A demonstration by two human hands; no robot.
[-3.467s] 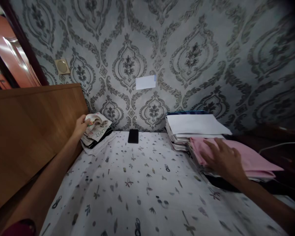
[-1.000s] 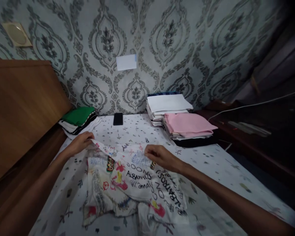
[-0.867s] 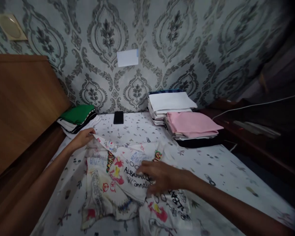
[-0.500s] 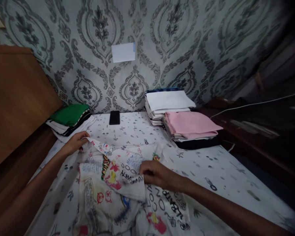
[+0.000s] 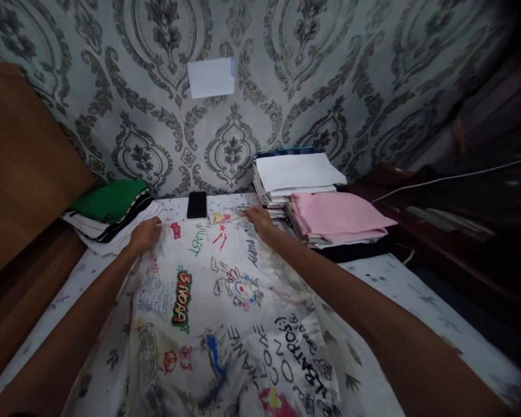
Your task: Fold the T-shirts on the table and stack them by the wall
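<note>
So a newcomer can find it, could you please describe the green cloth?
Beside the wooden panel on the left, a small folded pile sits on the printed sheet. The green cloth tops it, unlike the white cloth and pink cloth at right.

And here on my feed come two bare hands, the left hand (image 5: 146, 234) and the right hand (image 5: 258, 220), both slim, with slender fingers whose nails are too small for me to make out. Behind them, the left forearm (image 5: 80, 307), bare and smooth in outline, widens evenly from a narrow wrist. The right forearm (image 5: 351, 289), bare too, broadens towards my lower right corner. Down at the bottom left edge, a dark sliver (image 5: 19, 414): sleeve or something else, I can't tell.
</note>
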